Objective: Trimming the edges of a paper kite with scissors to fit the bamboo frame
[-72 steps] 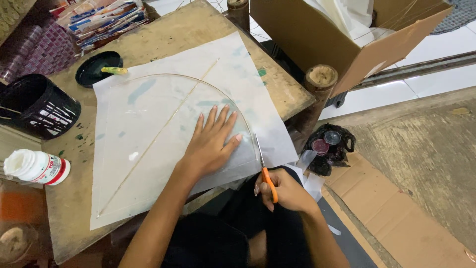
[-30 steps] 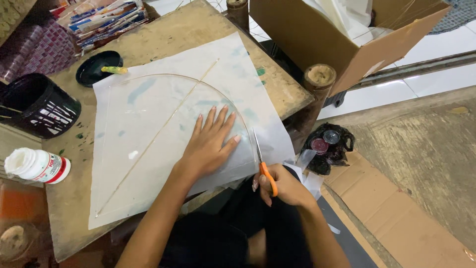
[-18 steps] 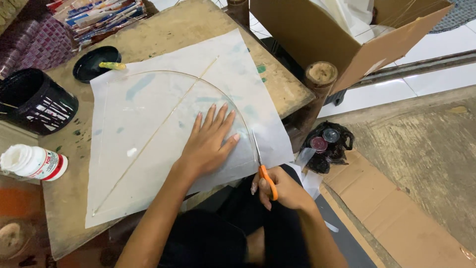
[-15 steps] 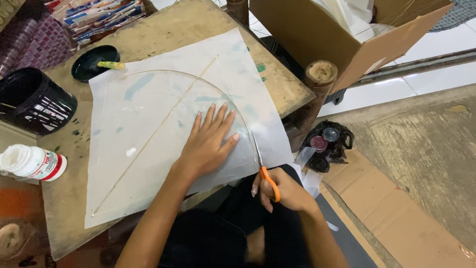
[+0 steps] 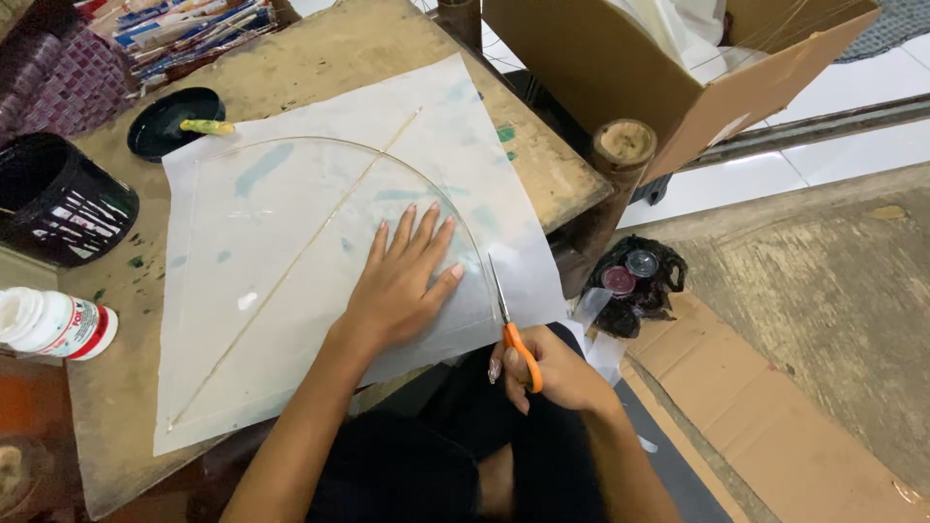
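Nearest, right hand (image 5: 552, 373) curled around the orange handles of a pair of scissors (image 5: 511, 322), fingers closed through the loops, blades pointing away and biting into the near right edge of a translucent paper sheet (image 5: 291, 232). Just left of the blades, left hand (image 5: 402, 281) pressed flat on the sheet, fingers spread wide, holding nothing, only pinning the paper down. Under the palm, a curved thin stick bowed across the sheet and a straight stick running diagonally from near left to far right, both lying against the paper like a kite frame. Sheet spread over most of a worn wooden table (image 5: 320, 58), its near edge overhanging slightly. At the left edge, a white bottle with a red label (image 5: 53, 324) lying on its side; beyond it a black basket (image 5: 58, 203). Farther back, a black dish (image 5: 170, 121) carrying a yellow-green stub. Far right, an open cardboard box (image 5: 659, 68), well apart from the sheet.
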